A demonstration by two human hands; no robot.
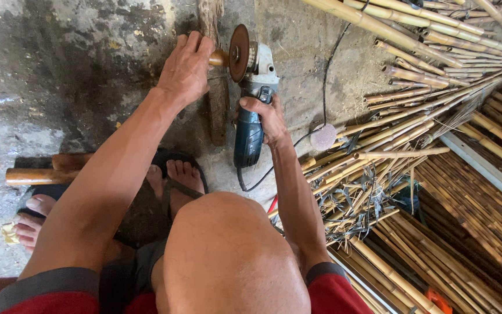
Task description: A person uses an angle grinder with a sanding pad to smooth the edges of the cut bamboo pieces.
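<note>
Bamboo piece held against the disc of an angle grinder, over a wooden block on the concrete floor.

The left hand (186, 67) is curled over a short bamboo piece (218, 57), fingers wrapped and pressing it onto the upright wooden block (218, 99); only the cut end of the piece shows, touching the abrasive disc (239, 52). The right hand (268, 119) is clenched around the blue body of the angle grinder (250, 110), its cord (326, 64) trailing across the concrete floor (59, 87). The bamboo piece appears light, stiff and smooth-skinned, so likely to slip or roll; a firm grasp close behind the worked end suits it. The grinder looks heavier and is best held at its barrel. Bamboo poles (413, 29) lie stacked to the right.
</note>
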